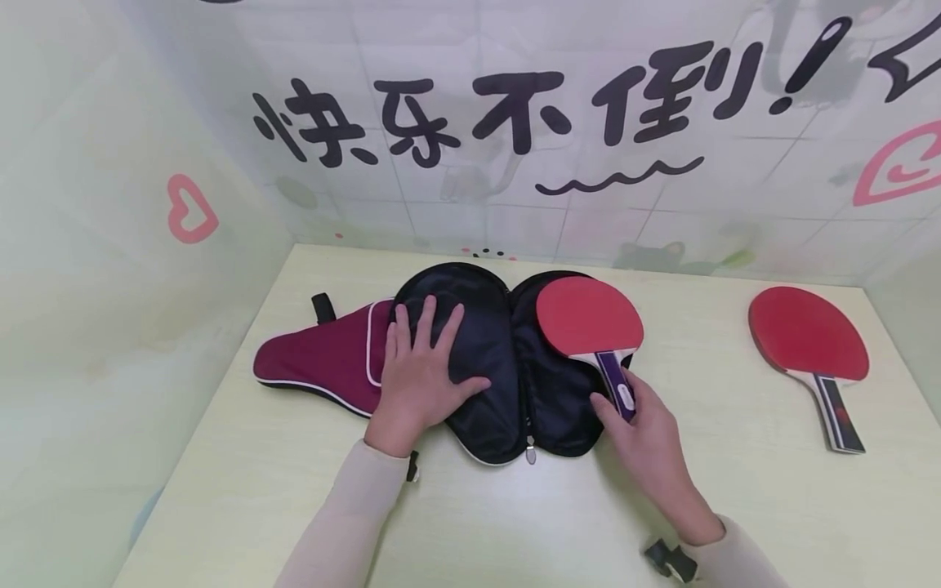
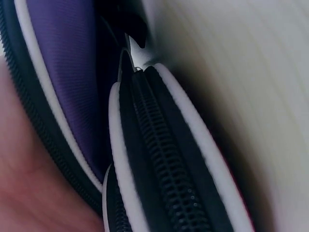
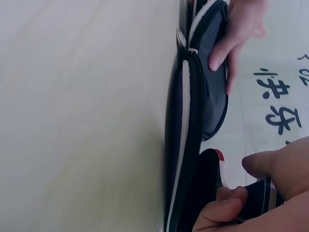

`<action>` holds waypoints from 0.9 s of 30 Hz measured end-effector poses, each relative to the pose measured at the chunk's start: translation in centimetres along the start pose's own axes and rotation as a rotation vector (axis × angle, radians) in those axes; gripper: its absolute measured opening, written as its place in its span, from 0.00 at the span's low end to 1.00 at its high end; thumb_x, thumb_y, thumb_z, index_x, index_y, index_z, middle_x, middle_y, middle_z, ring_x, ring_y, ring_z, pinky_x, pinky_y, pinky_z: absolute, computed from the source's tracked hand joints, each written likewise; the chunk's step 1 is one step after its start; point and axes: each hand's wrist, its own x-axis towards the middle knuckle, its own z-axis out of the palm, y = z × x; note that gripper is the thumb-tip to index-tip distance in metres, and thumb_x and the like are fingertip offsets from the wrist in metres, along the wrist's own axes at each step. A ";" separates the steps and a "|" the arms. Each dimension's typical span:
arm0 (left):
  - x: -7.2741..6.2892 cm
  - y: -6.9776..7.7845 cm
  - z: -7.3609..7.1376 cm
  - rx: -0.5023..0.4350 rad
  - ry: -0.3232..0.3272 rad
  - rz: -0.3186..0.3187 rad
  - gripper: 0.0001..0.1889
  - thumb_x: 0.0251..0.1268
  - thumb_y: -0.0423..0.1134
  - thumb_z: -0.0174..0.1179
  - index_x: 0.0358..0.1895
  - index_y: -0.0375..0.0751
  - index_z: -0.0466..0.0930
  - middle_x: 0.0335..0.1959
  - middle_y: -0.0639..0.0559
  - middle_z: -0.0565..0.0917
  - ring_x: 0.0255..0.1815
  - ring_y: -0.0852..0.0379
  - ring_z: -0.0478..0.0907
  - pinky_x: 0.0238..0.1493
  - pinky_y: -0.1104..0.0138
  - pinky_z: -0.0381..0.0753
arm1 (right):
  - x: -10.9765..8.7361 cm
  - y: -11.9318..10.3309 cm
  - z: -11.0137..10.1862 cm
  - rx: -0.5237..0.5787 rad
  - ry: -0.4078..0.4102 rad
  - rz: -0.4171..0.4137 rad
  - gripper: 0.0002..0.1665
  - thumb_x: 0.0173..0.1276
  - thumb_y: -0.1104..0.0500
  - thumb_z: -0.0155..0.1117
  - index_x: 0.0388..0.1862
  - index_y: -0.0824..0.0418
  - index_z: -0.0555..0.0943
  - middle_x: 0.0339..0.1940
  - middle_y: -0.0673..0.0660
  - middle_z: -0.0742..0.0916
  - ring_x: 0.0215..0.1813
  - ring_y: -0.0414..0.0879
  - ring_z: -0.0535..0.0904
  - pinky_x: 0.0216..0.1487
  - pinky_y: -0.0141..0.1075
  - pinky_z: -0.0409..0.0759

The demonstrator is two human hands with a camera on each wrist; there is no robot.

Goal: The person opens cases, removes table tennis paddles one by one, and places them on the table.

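Observation:
An unzipped paddle case (image 1: 481, 408) lies spread on the table, its black lining facing up. My left hand (image 1: 422, 371) rests on its left half with fingers spread. In my right hand (image 1: 647, 441) is the handle of a red table tennis paddle (image 1: 588, 314), the blade lying over the case's right half. The right wrist view shows my fingers and thumb around that handle (image 3: 256, 198). Under the open case's left edge sits a maroon paddle case (image 1: 316, 359). Purple outer fabric (image 2: 67, 58) of the open case appears in the left wrist view, beside a zip (image 2: 159, 145) edged in white.
A second red paddle (image 1: 809, 335) lies on the right of the table (image 1: 720, 384), handle toward the front. A zip pull (image 1: 531, 451) hangs at the open case's front edge. Behind the table stands a printed wall (image 1: 470, 188), with another wall at the left.

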 end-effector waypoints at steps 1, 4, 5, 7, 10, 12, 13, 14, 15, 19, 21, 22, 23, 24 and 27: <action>0.0 0.0 0.0 -0.001 -0.001 -0.001 0.57 0.57 0.74 0.61 0.84 0.63 0.39 0.87 0.44 0.38 0.84 0.27 0.30 0.84 0.41 0.38 | 0.0 0.1 -0.2 -0.003 0.021 -0.013 0.34 0.74 0.52 0.66 0.72 0.67 0.72 0.33 0.59 0.78 0.24 0.38 0.69 0.26 0.30 0.69; 0.0 0.0 0.0 -0.001 0.002 -0.001 0.57 0.57 0.74 0.62 0.84 0.62 0.40 0.87 0.43 0.38 0.84 0.27 0.30 0.84 0.40 0.38 | 0.0 0.3 -0.7 0.007 0.079 -0.030 0.30 0.74 0.55 0.65 0.70 0.66 0.74 0.32 0.60 0.81 0.23 0.37 0.69 0.25 0.30 0.70; 0.0 0.0 0.0 -0.002 0.003 -0.002 0.57 0.57 0.74 0.62 0.84 0.62 0.40 0.87 0.43 0.38 0.84 0.27 0.30 0.84 0.40 0.38 | 0.0 0.3 -1.0 0.014 0.092 -0.029 0.29 0.74 0.56 0.65 0.69 0.66 0.75 0.32 0.60 0.81 0.22 0.36 0.69 0.24 0.30 0.70; 0.0 0.0 0.0 -0.001 0.003 -0.004 0.57 0.57 0.74 0.62 0.84 0.62 0.40 0.87 0.43 0.38 0.84 0.27 0.30 0.84 0.40 0.38 | 0.0 0.2 -1.6 0.025 0.103 -0.029 0.27 0.75 0.57 0.64 0.69 0.66 0.75 0.31 0.60 0.81 0.20 0.37 0.68 0.22 0.30 0.70; 0.0 0.0 0.1 0.005 0.003 -0.008 0.58 0.57 0.74 0.62 0.84 0.62 0.40 0.87 0.43 0.38 0.84 0.27 0.30 0.84 0.41 0.38 | 0.1 0.2 -2.5 0.039 0.144 -0.039 0.26 0.75 0.58 0.64 0.69 0.65 0.76 0.28 0.58 0.79 0.18 0.37 0.68 0.19 0.30 0.68; 0.0 0.0 0.1 0.009 0.002 -0.010 0.58 0.57 0.74 0.62 0.84 0.62 0.39 0.87 0.44 0.38 0.85 0.28 0.30 0.84 0.41 0.38 | 0.2 0.4 -3.1 0.035 0.185 -0.039 0.26 0.74 0.58 0.65 0.68 0.64 0.77 0.26 0.56 0.78 0.18 0.36 0.67 0.19 0.29 0.68; 0.0 -0.1 0.1 0.010 0.002 -0.010 0.58 0.57 0.74 0.62 0.84 0.62 0.39 0.87 0.44 0.38 0.85 0.28 0.30 0.84 0.41 0.38 | 0.3 0.5 -3.5 0.033 0.203 -0.033 0.26 0.74 0.57 0.65 0.69 0.63 0.77 0.26 0.55 0.78 0.18 0.36 0.67 0.19 0.29 0.68; 0.0 -0.1 0.1 0.011 0.005 -0.010 0.58 0.57 0.74 0.62 0.84 0.62 0.39 0.87 0.44 0.38 0.85 0.27 0.30 0.84 0.41 0.38 | 0.4 0.6 -3.9 0.032 0.223 -0.024 0.26 0.74 0.57 0.65 0.68 0.62 0.78 0.26 0.53 0.78 0.18 0.36 0.68 0.19 0.29 0.68; 0.0 -0.1 0.1 0.012 0.005 -0.009 0.58 0.57 0.74 0.62 0.84 0.62 0.39 0.87 0.44 0.38 0.85 0.27 0.30 0.84 0.41 0.38 | 0.5 0.8 -4.3 0.032 0.238 -0.013 0.26 0.73 0.57 0.66 0.68 0.62 0.78 0.26 0.51 0.79 0.18 0.36 0.68 0.19 0.28 0.68; 0.0 0.0 0.2 0.016 0.006 -0.004 0.58 0.57 0.75 0.62 0.84 0.62 0.39 0.87 0.43 0.38 0.84 0.27 0.31 0.84 0.40 0.39 | 1.2 1.6 -6.7 0.041 0.271 0.088 0.28 0.74 0.53 0.65 0.71 0.59 0.77 0.23 0.38 0.78 0.18 0.35 0.68 0.18 0.28 0.68; 0.0 0.0 0.2 0.015 0.004 -0.002 0.57 0.57 0.75 0.61 0.84 0.62 0.39 0.87 0.43 0.38 0.84 0.27 0.31 0.84 0.40 0.39 | 1.5 2.0 -8.1 0.050 0.291 0.145 0.29 0.74 0.52 0.64 0.72 0.58 0.76 0.23 0.33 0.77 0.18 0.34 0.69 0.19 0.28 0.68; 0.0 0.0 0.1 0.014 0.004 -0.002 0.57 0.57 0.75 0.61 0.84 0.62 0.39 0.87 0.43 0.38 0.84 0.27 0.31 0.84 0.41 0.39 | 1.6 2.3 -8.9 0.046 0.304 0.175 0.30 0.74 0.51 0.63 0.72 0.58 0.75 0.23 0.31 0.77 0.18 0.34 0.68 0.19 0.28 0.67; 0.0 0.0 0.1 0.012 0.003 -0.001 0.57 0.57 0.75 0.61 0.84 0.62 0.39 0.87 0.43 0.38 0.84 0.27 0.31 0.84 0.41 0.39 | 1.7 2.6 -9.6 0.042 0.320 0.199 0.31 0.74 0.50 0.63 0.73 0.58 0.75 0.23 0.29 0.76 0.19 0.33 0.69 0.20 0.27 0.67; 0.0 0.0 0.1 0.012 0.003 -0.001 0.57 0.57 0.75 0.61 0.84 0.62 0.39 0.87 0.43 0.38 0.84 0.27 0.31 0.84 0.41 0.39 | 1.7 2.9 -10.3 0.040 0.330 0.225 0.31 0.74 0.49 0.63 0.73 0.58 0.75 0.24 0.28 0.76 0.20 0.33 0.69 0.21 0.26 0.68; 0.0 0.1 0.1 0.016 0.004 -0.001 0.57 0.57 0.75 0.61 0.84 0.62 0.39 0.87 0.43 0.38 0.84 0.27 0.31 0.84 0.41 0.39 | 1.6 3.7 -12.2 0.026 0.356 0.309 0.33 0.74 0.47 0.61 0.74 0.57 0.73 0.25 0.26 0.75 0.21 0.33 0.69 0.23 0.26 0.68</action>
